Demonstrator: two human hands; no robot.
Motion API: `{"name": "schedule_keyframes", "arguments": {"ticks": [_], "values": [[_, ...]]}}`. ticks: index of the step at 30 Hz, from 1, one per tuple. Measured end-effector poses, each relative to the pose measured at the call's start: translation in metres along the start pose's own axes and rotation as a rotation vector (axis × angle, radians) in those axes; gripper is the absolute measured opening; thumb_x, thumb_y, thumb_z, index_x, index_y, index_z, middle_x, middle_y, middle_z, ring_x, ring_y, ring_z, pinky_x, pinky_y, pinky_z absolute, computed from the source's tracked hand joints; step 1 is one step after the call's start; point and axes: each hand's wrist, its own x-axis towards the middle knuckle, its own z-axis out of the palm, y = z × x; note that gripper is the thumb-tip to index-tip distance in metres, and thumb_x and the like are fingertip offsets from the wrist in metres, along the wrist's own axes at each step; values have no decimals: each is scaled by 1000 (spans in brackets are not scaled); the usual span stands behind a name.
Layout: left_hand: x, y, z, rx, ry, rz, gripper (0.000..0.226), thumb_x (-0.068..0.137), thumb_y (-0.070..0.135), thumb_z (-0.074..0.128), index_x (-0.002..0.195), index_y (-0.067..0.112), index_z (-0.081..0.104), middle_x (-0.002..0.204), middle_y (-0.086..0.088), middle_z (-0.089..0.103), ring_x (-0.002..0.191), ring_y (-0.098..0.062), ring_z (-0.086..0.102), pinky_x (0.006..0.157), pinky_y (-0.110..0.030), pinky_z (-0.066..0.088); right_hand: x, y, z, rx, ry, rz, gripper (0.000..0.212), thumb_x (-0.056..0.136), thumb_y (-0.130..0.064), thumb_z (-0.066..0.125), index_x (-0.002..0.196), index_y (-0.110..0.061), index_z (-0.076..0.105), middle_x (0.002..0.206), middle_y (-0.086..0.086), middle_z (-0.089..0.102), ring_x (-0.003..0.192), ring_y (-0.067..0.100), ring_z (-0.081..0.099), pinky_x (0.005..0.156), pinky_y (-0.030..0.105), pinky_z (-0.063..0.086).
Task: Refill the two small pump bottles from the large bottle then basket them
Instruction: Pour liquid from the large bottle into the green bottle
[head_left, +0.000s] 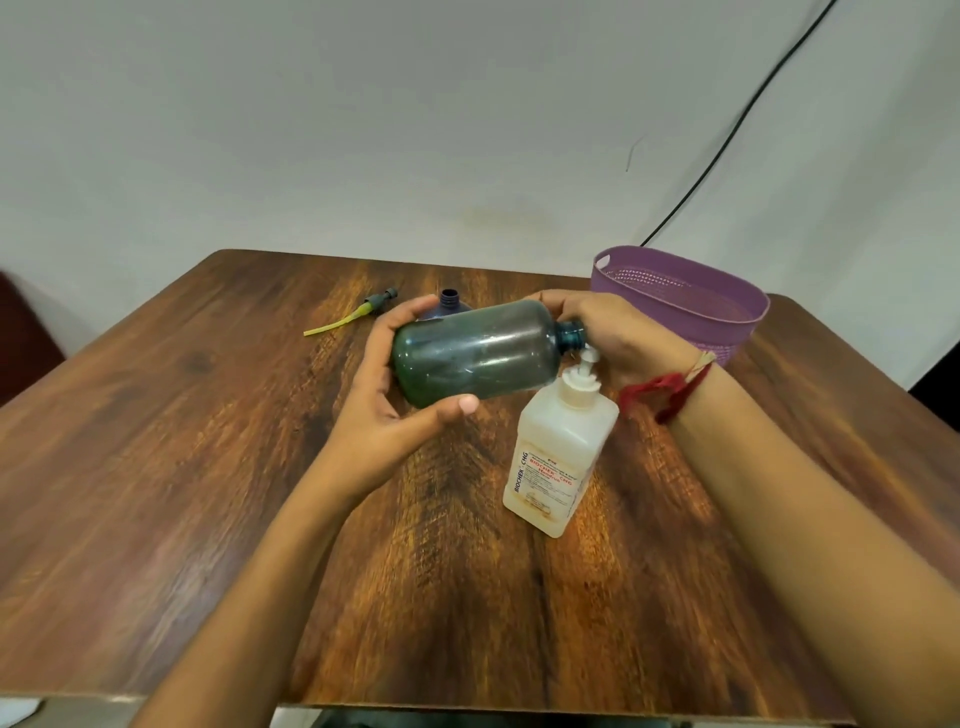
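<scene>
A large dark green bottle (475, 356) lies on its side in the air above the table, its open blue neck pointing right. My left hand (387, 395) grips its base end and my right hand (605, 332) holds its shoulder near the neck. Just below the neck stands a white pump bottle (561, 457) with a printed label and its pump fitted. Behind the green bottle, a dark blue bottle (449, 301) with an open neck shows only its top. A loose pump head with a yellow tube (358, 314) lies on the table at the back left.
A purple perforated basket (691, 304) stands at the back right of the wooden table (208, 467). A black cable (727, 140) runs down the wall behind it. A red thread is tied around my right wrist.
</scene>
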Motion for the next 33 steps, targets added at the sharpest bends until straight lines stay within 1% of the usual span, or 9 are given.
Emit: {"name": "schedule_keyframes", "arguments": {"ticks": [5, 9, 14, 19, 22, 24, 26, 29, 33], "values": [[-4, -10, 5, -50, 18, -44, 74, 68, 36, 71, 134, 39, 37, 119, 28, 55, 116, -5, 57, 87, -24, 53, -2, 5, 4, 29, 13, 26, 35, 99, -5, 31, 88, -13, 64, 90, 10, 59, 72, 19, 56, 59, 28, 52], [0, -7, 5, -45, 33, -23, 73, 67, 36, 70, 132, 36, 38, 117, 32, 55, 116, -3, 57, 84, -21, 53, -1, -3, 1, -36, 36, -19, 35, 96, 3, 30, 86, -13, 60, 89, 7, 58, 74, 17, 54, 63, 26, 48], [-1, -8, 7, -39, 31, -26, 72, 68, 35, 70, 132, 36, 37, 115, 33, 55, 114, -1, 57, 83, -20, 53, 1, 8, 4, 62, 94, -5, 38, 98, 0, 28, 87, -12, 62, 86, 8, 60, 67, 19, 56, 60, 30, 48], [-2, -3, 6, -21, 49, -18, 72, 66, 37, 71, 130, 37, 39, 113, 35, 55, 111, 0, 58, 81, -18, 53, 2, 4, 6, -76, 151, -45, 34, 91, 5, 34, 84, -12, 62, 93, 10, 60, 84, 29, 50, 75, 40, 39], [0, -1, 8, -23, 60, -1, 72, 66, 36, 71, 131, 34, 39, 112, 36, 55, 111, 1, 58, 81, -19, 53, -1, -1, 4, 6, 91, -47, 33, 91, 4, 34, 82, -11, 62, 90, 6, 61, 80, 23, 55, 71, 32, 47], [0, 0, 9, -14, 70, 8, 72, 67, 36, 71, 132, 32, 39, 112, 35, 56, 111, 1, 59, 81, -19, 53, -4, -2, 3, 71, 37, -44, 28, 94, -4, 38, 82, -10, 63, 85, 3, 62, 74, 17, 56, 67, 27, 49], [-1, 1, 10, -17, 80, 9, 72, 67, 36, 71, 132, 32, 40, 113, 35, 56, 110, 1, 59, 80, -18, 53, -5, -2, 2, 100, -9, -31, 25, 98, -25, 45, 85, -12, 62, 82, 2, 62, 72, 16, 57, 67, 29, 49], [0, 4, 10, -13, 102, 16, 72, 67, 38, 70, 132, 31, 41, 113, 35, 56, 110, 1, 59, 80, -18, 53, -6, -4, -3, 131, -23, -13, 47, 93, -55, 40, 93, -13, 61, 83, 3, 63, 74, 16, 58, 74, 33, 47], [1, 6, 12, -19, 121, 22, 70, 66, 39, 70, 130, 34, 41, 110, 38, 55, 108, 4, 59, 78, -17, 53, -20, 9, -11, 16, 166, -172, 52, 94, -57, 33, 104, -16, 64, 92, -1, 67, 85, 13, 61, 75, 27, 45]]}}
